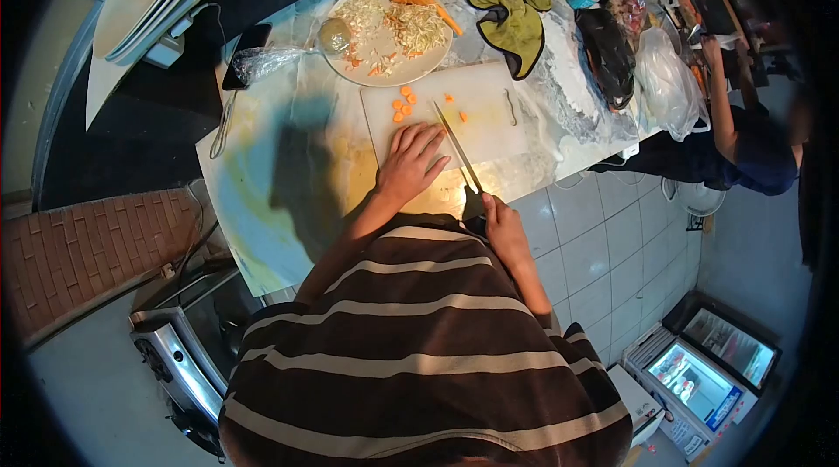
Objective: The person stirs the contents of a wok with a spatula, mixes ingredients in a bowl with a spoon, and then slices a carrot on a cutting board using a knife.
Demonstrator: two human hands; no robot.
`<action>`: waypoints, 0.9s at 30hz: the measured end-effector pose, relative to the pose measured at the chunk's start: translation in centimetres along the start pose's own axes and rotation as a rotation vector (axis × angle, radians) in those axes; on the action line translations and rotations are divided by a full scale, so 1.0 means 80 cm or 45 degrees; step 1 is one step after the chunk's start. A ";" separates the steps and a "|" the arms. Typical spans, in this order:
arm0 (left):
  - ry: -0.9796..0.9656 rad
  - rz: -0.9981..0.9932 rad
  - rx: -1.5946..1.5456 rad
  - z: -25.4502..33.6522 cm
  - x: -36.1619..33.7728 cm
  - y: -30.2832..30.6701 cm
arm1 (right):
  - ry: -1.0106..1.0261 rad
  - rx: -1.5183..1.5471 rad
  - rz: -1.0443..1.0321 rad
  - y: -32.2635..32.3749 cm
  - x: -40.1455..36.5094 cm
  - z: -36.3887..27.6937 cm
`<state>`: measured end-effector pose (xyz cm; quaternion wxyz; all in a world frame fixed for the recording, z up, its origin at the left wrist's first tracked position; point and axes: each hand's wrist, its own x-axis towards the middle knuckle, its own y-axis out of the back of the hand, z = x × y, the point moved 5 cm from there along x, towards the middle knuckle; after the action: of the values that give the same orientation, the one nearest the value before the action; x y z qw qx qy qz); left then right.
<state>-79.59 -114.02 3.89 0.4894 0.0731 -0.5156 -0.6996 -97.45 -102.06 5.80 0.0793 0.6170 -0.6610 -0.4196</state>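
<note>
Under the left hand (409,157), whose fingers stretch onto the board (494,126), the covered spot is hidden; whether they pinch anything cannot be told. Just right of them slants the knife (459,149), its black handle clamped in the right hand's (500,221) curled fingers and partly covered by them. Beyond the left fingertips lie carrot slices (406,109), with loose bits (463,117) across the blade. Farther off, a plate (415,70) carries shreds too fine to sort. Far right of the fingers, another person's hand (712,52) meets indistinct clutter.
</note>
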 end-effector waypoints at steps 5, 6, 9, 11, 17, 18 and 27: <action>0.006 -0.016 0.008 0.000 0.000 0.000 | -0.019 -0.036 -0.019 -0.003 0.002 0.000; 0.005 -0.018 0.008 -0.001 0.000 0.000 | -0.009 -0.048 -0.004 -0.002 0.002 -0.001; -0.001 -0.021 0.011 0.000 0.000 -0.001 | -0.010 -0.044 -0.003 0.001 0.001 -0.004; 0.003 -0.026 0.020 0.000 0.000 0.000 | -0.013 -0.048 -0.008 0.000 0.002 -0.002; 0.003 -0.039 0.030 0.002 0.001 0.001 | -0.026 -0.020 -0.006 -0.002 0.003 0.001; 0.003 -0.040 0.030 0.002 0.001 0.001 | -0.026 -0.020 -0.006 -0.002 0.002 0.000; -0.001 -0.044 0.023 0.002 0.000 0.000 | -0.035 -0.025 -0.029 -0.001 0.002 -0.001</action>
<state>-79.64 -113.92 3.96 0.4763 0.0861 -0.5208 -0.7032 -97.38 -102.26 5.76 0.0714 0.6178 -0.6510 -0.4353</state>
